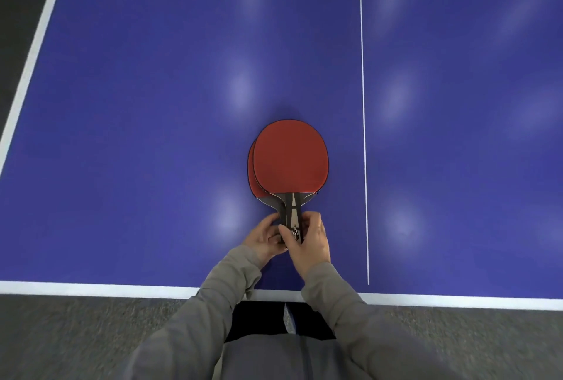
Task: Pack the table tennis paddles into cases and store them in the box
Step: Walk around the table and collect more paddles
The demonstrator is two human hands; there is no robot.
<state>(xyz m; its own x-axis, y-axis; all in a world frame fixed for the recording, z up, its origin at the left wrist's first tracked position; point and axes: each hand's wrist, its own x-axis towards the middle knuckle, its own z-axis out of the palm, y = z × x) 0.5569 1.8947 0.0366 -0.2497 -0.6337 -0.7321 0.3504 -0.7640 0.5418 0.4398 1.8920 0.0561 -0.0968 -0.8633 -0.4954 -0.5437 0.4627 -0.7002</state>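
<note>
Both hands, left (264,238) and right (307,244), grip the stacked paddles' (289,157) handles, blades pointing away.

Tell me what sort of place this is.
Probably a table tennis hall or games room: a blue table tennis table with white lines, two stacked red paddles held by both hands, grey carpet-like floor.

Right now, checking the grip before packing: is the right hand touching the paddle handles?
Touching. The head view shows the right hand with its thumb and fingers closed around the stacked paddle handles.
</note>
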